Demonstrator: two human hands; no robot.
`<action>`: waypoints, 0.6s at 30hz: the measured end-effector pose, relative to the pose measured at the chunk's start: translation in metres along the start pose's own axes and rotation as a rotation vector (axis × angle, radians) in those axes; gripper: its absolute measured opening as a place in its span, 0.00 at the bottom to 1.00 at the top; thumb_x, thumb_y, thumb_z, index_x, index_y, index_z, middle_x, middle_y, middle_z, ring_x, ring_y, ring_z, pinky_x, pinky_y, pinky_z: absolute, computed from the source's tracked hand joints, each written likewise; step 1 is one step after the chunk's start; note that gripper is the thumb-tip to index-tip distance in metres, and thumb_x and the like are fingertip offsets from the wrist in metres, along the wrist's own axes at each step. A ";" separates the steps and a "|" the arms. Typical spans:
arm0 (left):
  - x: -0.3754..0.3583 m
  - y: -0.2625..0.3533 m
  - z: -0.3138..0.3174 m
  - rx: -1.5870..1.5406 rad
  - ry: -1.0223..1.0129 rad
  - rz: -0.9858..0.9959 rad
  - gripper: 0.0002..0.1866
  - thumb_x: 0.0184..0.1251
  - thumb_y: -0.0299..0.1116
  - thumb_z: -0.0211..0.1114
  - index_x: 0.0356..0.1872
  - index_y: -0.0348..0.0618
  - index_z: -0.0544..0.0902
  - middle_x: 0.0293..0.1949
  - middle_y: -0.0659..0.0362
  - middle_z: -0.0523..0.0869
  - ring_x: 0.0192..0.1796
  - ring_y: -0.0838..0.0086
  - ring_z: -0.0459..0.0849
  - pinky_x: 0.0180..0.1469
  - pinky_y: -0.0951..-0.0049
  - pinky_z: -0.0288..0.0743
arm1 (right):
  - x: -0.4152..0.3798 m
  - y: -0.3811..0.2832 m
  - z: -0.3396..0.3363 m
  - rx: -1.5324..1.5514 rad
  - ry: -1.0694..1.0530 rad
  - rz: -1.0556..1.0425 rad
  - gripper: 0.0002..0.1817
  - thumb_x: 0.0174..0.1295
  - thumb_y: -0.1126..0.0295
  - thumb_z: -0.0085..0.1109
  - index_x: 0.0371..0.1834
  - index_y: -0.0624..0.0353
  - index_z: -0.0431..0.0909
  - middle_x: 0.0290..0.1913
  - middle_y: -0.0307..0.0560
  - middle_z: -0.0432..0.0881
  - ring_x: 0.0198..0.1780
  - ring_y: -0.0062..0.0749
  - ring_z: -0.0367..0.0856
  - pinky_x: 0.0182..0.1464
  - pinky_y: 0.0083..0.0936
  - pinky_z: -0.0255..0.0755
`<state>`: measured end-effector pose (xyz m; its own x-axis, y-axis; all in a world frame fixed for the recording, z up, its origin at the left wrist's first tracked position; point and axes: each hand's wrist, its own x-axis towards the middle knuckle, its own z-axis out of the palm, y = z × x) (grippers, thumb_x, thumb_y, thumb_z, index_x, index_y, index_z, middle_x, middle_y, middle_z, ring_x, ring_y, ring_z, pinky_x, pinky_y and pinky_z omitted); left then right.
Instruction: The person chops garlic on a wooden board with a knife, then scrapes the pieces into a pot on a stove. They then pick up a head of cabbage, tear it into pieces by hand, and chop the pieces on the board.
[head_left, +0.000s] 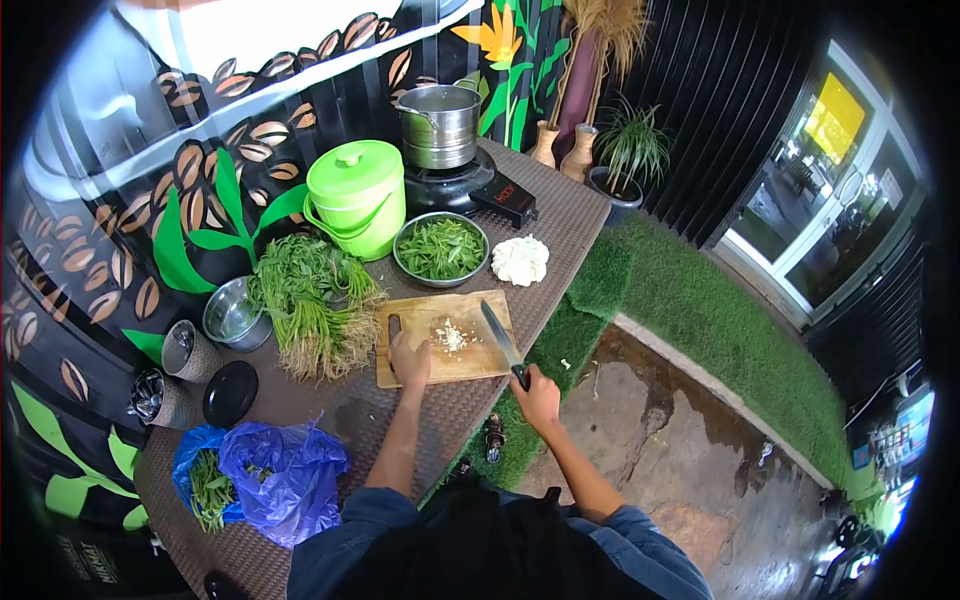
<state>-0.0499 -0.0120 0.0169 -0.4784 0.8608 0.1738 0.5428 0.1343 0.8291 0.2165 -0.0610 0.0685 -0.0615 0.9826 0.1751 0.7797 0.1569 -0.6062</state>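
brown woven tabletop [565, 185] ran along a painted wall [235, 185]. your right hand [541, 398] was closed round the black handle of a knife [497, 328], its blade over the right side of a wooden cutting board [480, 366]. your left hand [411, 360] rested on the board's left part, fingers slightly bent; whether it pinched anything, i could not tell. chopped white bits [452, 338] lay mid-board, between your hands. leafy greens with roots [315, 300] sat just left, and a bowl of cut leaves [440, 250] stood behind.
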 end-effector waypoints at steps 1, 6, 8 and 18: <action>0.001 -0.007 0.005 0.060 0.073 -0.044 0.29 0.60 0.41 0.70 0.59 0.32 0.81 0.58 0.42 0.82 0.65 0.50 0.75 0.70 0.59 0.64 | 0.014 0.008 0.005 0.017 -0.063 0.045 0.19 0.64 0.55 0.62 0.39 0.64 0.75 0.34 0.64 0.83 0.38 0.59 0.85 0.40 0.48 0.77; 0.014 -0.023 0.011 0.305 0.238 -0.074 0.27 0.61 0.43 0.69 0.56 0.34 0.82 0.45 0.38 0.87 0.54 0.46 0.83 0.62 0.56 0.72 | 0.064 0.033 0.045 0.082 -0.042 -0.089 0.20 0.64 0.57 0.62 0.40 0.68 0.77 0.45 0.71 0.80 0.51 0.63 0.78 0.53 0.52 0.70; 0.026 -0.013 -0.002 0.104 -0.019 -0.353 0.31 0.63 0.49 0.64 0.55 0.28 0.81 0.52 0.36 0.84 0.62 0.45 0.77 0.67 0.51 0.67 | 0.066 0.026 0.059 0.198 -0.011 -0.044 0.21 0.64 0.57 0.61 0.41 0.69 0.77 0.42 0.70 0.81 0.47 0.64 0.80 0.51 0.51 0.72; 0.052 0.025 0.004 0.282 -0.172 -0.530 0.36 0.61 0.57 0.61 0.58 0.34 0.82 0.58 0.28 0.77 0.63 0.42 0.75 0.66 0.45 0.65 | 0.072 0.030 0.046 0.469 -0.035 0.303 0.21 0.66 0.53 0.62 0.39 0.64 0.77 0.28 0.49 0.77 0.31 0.33 0.74 0.39 0.32 0.71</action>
<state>-0.0584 0.0382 0.0448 -0.6271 0.7053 -0.3306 0.4345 0.6690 0.6030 0.2063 0.0192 0.0270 0.0960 0.9920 -0.0817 0.4057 -0.1140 -0.9069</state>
